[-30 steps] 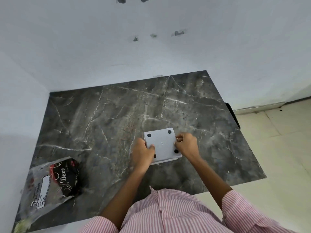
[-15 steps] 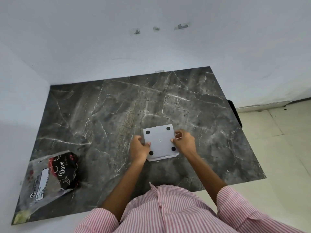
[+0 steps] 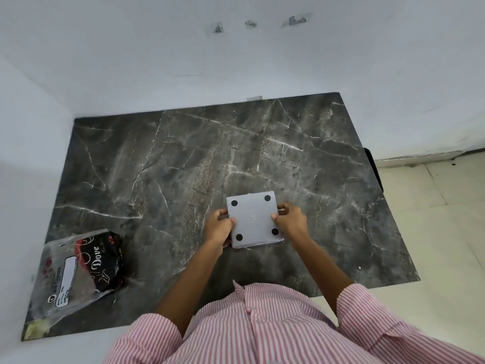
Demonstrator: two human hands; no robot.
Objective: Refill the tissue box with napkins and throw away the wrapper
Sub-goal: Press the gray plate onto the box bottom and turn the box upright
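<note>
A square grey tissue box (image 3: 253, 219) sits upside down on the dark marble table (image 3: 162, 169), its flat base with black round feet at the corners facing up. My left hand (image 3: 220, 227) grips its left edge and my right hand (image 3: 290, 220) grips its right edge, thumbs on the base. The box's opening and inside are hidden. A clear plastic wrapper (image 3: 78, 269) with a black and red "Dove" print lies at the table's front left corner, well to the left of both hands.
White walls close off the table at the back and on the left. The table's right edge drops to a pale tiled floor (image 3: 433, 232). A dark object (image 3: 374, 166) sticks out beside the right edge.
My hands slid outward from on top of the base to its side edges. The box has stayed in about the same spot.
</note>
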